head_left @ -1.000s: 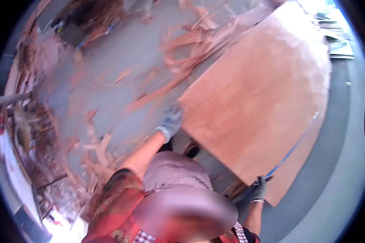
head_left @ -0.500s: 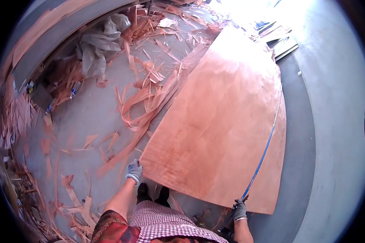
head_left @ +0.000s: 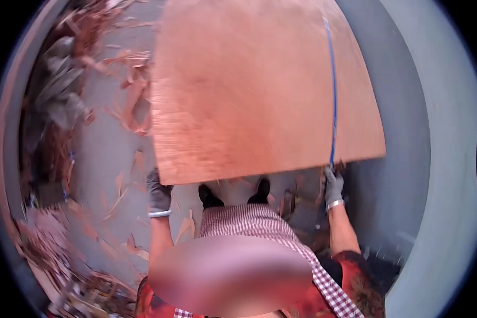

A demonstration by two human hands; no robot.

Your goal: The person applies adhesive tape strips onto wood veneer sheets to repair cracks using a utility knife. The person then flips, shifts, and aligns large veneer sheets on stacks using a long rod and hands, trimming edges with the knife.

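A broad reddish-brown wood veneer sheet [head_left: 238, 95] stretches away in front of me, its near edge just beyond my shoes. My left hand [head_left: 159, 195], in a grey glove, is closed around the sheet's near left corner; its fingertips are partly hidden. My right hand [head_left: 333, 186], also gloved, grips the near end of a long thin blue rod [head_left: 334, 100] at the sheet's near edge, toward the right. The rod runs lengthwise over the sheet's right side. Whether the right fingers also pinch the sheet is unclear.
Torn veneer strips [head_left: 135, 100] litter the grey floor [head_left: 103, 159] on the left. Crumpled clear plastic [head_left: 61, 85] lies farther left, and a heap of scraps [head_left: 53, 238] sits at lower left. My dark shoes [head_left: 209, 196] stand close to the sheet's edge.
My view has turned and tilted downward, so the sheet fills the upper middle. Both hands keep their places at the sheet's near edge, and the rod still lies along its right side.
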